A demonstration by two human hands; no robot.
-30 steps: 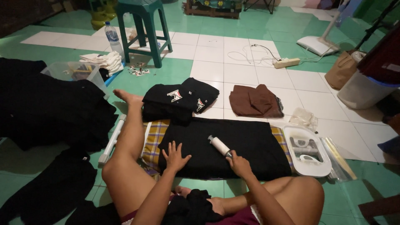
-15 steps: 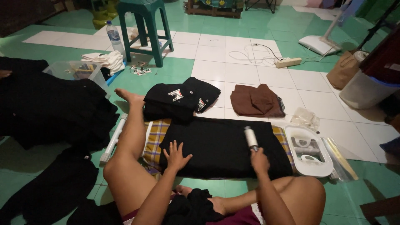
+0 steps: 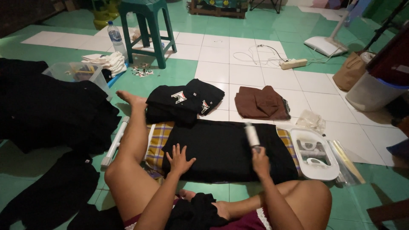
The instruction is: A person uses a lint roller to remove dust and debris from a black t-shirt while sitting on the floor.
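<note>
1. Right hand is gripping the lint roller, its long axis pointing away over the black garment.
2. Left hand is pressing flat, fingers spread, on the garment's left part.

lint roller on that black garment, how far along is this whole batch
Looks done: a stack of folded black garments and a folded brown one lie just beyond. In hand: the right hand runs the lint roller over the black garment spread on a plaid cloth, while the left hand presses it flat. Apparently left: loose piles of dark clothes to the left.
</note>
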